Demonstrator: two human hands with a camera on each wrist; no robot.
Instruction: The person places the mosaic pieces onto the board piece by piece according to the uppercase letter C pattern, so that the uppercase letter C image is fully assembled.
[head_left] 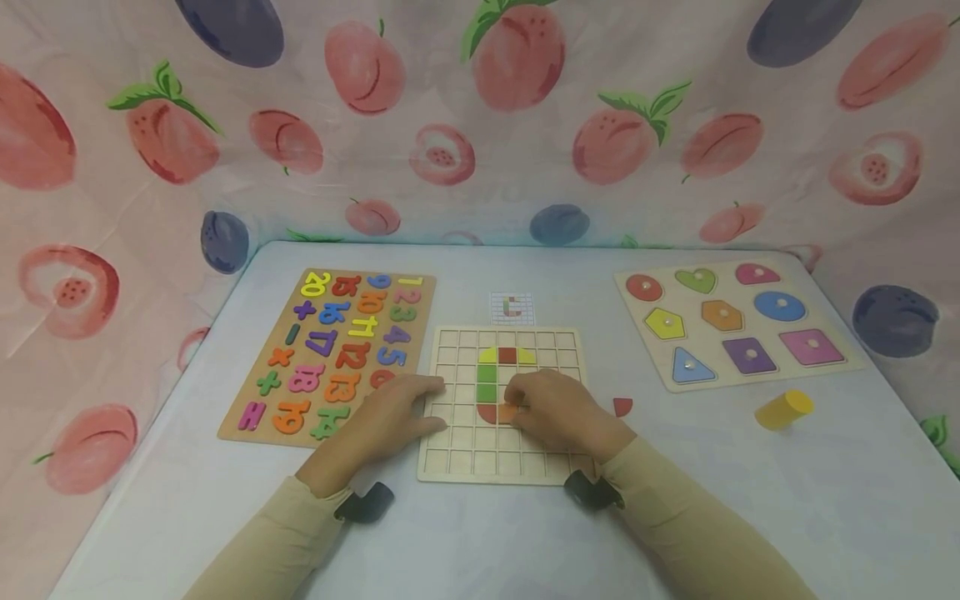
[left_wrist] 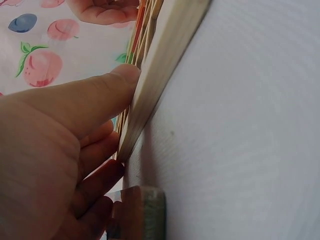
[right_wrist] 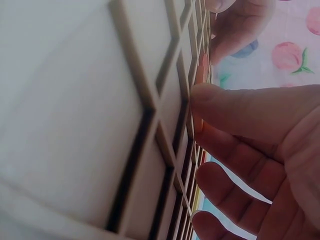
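Observation:
A wooden grid board (head_left: 457, 462) lies flat on the table. Near its middle, my right hand (head_left: 558, 408) pinches an orange square tile (head_left: 507, 413) between thumb and index finger, down at the grid. Left of that tile sits a red rounded corner piece (head_left: 487, 413), below two green squares (head_left: 487, 382). A red square (head_left: 507, 356) lies above, between yellow rounded pieces (head_left: 528, 357). My left hand (head_left: 386, 417) is at the board's left edge, its thumb (left_wrist: 107, 92) touching the rim. On the table to the right lies a loose red quarter-round piece (head_left: 622, 407).
A small pattern card (head_left: 512, 308) lies behind the grid board. To the left is a number puzzle board (head_left: 232, 429), partly under my left hand. A shape puzzle (head_left: 637, 312) and a yellow cylinder (head_left: 783, 410) are at the right. A fruit-print curtain (head_left: 510, 183) stands behind.

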